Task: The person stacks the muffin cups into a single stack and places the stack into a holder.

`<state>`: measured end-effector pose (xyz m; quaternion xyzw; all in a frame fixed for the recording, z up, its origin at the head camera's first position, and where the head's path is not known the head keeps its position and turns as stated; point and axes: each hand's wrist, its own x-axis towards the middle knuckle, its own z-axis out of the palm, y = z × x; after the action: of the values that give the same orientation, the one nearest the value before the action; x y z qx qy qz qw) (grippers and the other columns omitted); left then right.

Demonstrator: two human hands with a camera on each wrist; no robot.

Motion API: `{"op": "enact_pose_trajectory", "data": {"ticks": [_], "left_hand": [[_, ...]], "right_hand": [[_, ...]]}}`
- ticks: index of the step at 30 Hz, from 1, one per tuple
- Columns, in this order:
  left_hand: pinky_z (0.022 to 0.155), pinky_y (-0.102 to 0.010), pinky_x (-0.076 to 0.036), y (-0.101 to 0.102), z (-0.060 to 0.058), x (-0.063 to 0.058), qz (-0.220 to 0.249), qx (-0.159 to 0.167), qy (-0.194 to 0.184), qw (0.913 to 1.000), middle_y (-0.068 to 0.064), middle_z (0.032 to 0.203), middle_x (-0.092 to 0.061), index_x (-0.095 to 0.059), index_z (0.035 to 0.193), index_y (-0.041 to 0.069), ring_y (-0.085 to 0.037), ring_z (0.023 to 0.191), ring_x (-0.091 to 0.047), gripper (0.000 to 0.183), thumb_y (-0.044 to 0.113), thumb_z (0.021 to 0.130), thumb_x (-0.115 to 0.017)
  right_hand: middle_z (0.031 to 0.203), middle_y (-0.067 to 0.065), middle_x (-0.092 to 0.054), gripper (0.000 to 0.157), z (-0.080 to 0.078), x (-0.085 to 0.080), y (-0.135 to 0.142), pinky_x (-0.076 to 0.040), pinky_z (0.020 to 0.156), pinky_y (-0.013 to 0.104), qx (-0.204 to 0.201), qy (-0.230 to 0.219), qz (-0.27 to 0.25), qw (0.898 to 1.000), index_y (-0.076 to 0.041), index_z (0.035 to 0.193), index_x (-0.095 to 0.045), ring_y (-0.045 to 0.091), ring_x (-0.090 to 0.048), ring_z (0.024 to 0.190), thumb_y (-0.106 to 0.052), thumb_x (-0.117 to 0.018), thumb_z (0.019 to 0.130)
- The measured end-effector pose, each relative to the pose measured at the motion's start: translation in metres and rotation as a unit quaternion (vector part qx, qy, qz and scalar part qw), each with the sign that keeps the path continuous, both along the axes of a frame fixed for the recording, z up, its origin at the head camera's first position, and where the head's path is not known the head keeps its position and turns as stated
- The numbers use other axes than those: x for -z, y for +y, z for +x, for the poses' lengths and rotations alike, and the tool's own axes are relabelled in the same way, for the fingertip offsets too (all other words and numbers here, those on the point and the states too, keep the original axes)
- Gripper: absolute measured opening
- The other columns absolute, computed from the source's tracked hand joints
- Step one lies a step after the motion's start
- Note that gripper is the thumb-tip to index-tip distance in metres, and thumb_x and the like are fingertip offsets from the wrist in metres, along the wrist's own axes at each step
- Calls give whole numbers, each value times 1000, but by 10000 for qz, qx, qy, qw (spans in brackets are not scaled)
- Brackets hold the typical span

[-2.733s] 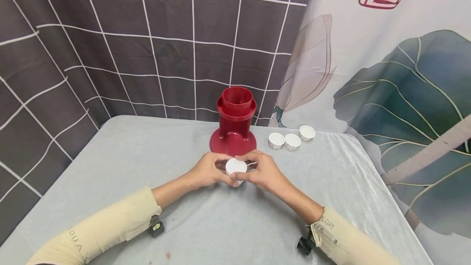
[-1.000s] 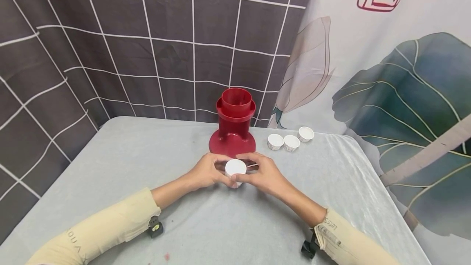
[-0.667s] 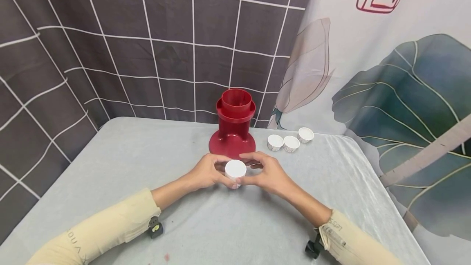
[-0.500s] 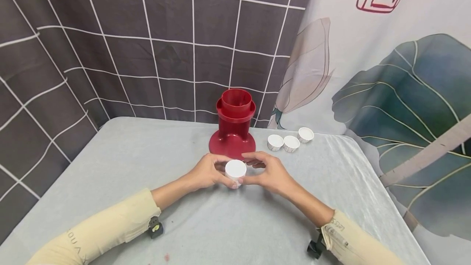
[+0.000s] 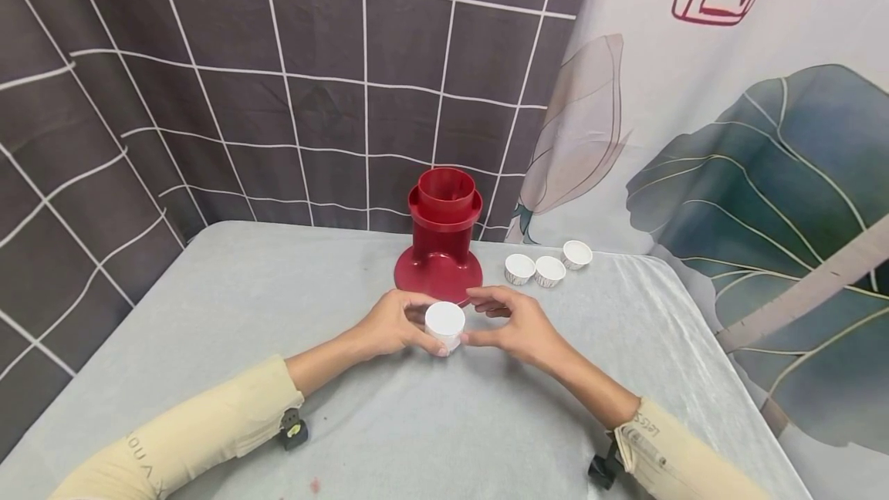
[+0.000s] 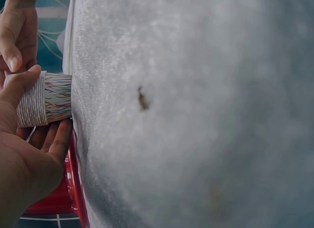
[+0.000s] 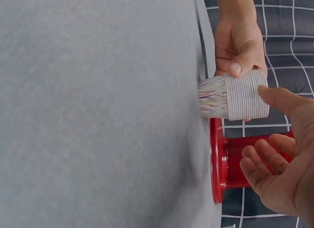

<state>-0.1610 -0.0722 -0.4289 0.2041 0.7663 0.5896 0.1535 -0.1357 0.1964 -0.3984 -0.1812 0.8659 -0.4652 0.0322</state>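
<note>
A stack of nested white paper baking cups (image 5: 445, 320) stands upright on the table just in front of the red stand. Its ribbed, layered rims and colour-streaked lowest cup (image 6: 58, 96) show in the left wrist view. With thumb in front and fingers behind, my left hand (image 5: 394, 326) holds the stack from its left side. On the other side my right hand (image 5: 517, 324) has its fingers apart from the cups. Its thumb tip is at the stack's side; whether it still touches I cannot tell. Loosely bent, empty fingers (image 7: 265, 157) show in the right wrist view.
Directly behind the hands rises a red plastic stand (image 5: 444, 241) with a round base and open tube top. Three single white paper cups (image 5: 550, 271) sit at the table's back right. Grey cloth covers the table (image 5: 292, 276); curtains hang behind.
My right hand has loosened from the stack and shifted slightly right, its fingers moving off the cups. The left hand and the stack have stayed in place.
</note>
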Motion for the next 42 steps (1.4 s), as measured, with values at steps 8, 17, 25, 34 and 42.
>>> {"op": "enact_pose_trajectory", "data": {"ticks": [8,17,25,34,42], "left_hand": [[101,-35,-69,-1,-1,0,-152,-46,36,9999,-10,120,-85,-81,136,5,-19,106,-82,60,10,80,-103],[100,-34,-69,-1,0,-1,-169,-88,62,9998,-10,120,-84,-81,135,5,-19,106,-81,60,10,79,-103],[99,-32,-68,0,1,-1,-109,-96,36,9999,-10,118,-84,-82,134,5,-17,104,-81,61,8,78,-103],[98,-31,-68,1,3,-2,-94,-139,-77,9998,-9,118,-84,-82,134,5,-18,104,-82,61,6,77,-103],[99,-31,-68,0,3,-2,-116,-158,-50,9998,-9,119,-84,-82,134,5,-18,104,-82,62,6,76,-103]], "right_hand": [[138,20,-79,67,-3,1,9,-62,112,55,169,65,-66,9998,0,146,-72,39,-77,124,-21,-98,88],[134,22,-79,62,-10,5,21,-63,111,51,511,149,-137,9985,0,146,-72,38,-78,123,-19,-95,91],[136,23,-78,63,-19,8,35,-62,113,48,902,162,-123,9957,-1,148,-71,39,-77,125,-19,-94,92],[132,25,-78,59,-28,10,47,-61,107,27,1312,272,-229,9907,-1,145,-73,44,-75,124,-13,-93,91],[133,25,-79,59,-34,10,51,-62,111,34,1591,277,-162,9867,-2,145,-73,41,-76,125,-16,-93,91]]}}
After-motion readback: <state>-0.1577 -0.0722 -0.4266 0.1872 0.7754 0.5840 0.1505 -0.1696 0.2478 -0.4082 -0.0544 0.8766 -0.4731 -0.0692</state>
